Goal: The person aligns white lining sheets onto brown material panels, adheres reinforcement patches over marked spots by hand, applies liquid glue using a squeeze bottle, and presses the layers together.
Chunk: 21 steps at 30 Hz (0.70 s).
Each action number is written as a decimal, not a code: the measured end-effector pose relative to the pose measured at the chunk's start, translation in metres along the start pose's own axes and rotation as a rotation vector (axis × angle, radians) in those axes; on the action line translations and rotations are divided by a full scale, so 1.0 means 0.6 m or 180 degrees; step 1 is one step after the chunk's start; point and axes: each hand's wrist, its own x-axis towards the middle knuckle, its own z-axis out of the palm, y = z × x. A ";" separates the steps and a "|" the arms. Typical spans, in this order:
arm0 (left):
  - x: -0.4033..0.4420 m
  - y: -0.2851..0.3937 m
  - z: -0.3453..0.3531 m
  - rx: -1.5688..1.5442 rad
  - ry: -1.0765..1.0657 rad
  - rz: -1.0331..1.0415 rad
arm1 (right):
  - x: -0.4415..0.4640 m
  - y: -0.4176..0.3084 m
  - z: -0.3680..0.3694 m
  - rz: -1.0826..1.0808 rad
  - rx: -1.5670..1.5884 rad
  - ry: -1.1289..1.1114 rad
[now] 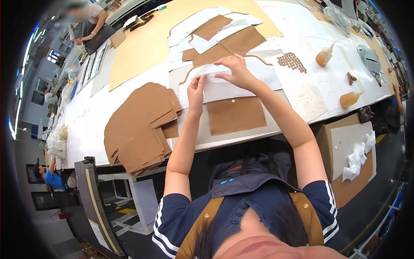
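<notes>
Desk [86, 129] carries the lot. Largest item on it: pale tan sheet [142, 43], far side. Stack of brown cut panels [133, 125] sits near left, edges fanned, part overhanging the desk's near edge. Far-centre heap mixes white and brown pieces [215, 34].

Key item: white panel with brown curved edging [254, 77], centre desk, directly under both hands. Long axis runs roughly side to side, slight skew; curved edge faces away from the person, straighter edge faces the body. Brown rectangular panel [237, 118] lies flat on the near side, right up against that straighter edge, can't tell if tucked under.

Right hand [241, 77] is over the panel's middle, reaching in from the right; fingers parted, clear gap between thumb and forefinger, nothing visible in the gap. Left hand [196, 93] is over the panel's left part, so nearer that end; fingers drawn close together at the tips. Can't tell if they pinch the panel or something small. The two hands' fingertips face each other, near but apart.

Right side of desk: two amber-filled squeeze bottles, one farther [324, 56], one nearer [349, 99]. Patch of small brown discs [292, 62] right of the white panel. Smallest: white dot [233, 101] at the rectangle's far edge.
</notes>
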 end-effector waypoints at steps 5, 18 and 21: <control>-0.008 -0.005 -0.009 0.0186 0.0038 0.0164 | 0.026 -0.009 0.018 0.0477 0.0591 -0.0609; -0.016 0.006 0.002 0.0355 0.0017 0.0209 | 0.025 -0.016 0.018 0.0497 0.0406 -0.0466; -0.019 0.011 -0.003 0.0343 0.0094 0.0201 | 0.008 -0.019 -0.013 0.0442 0.0497 -0.0771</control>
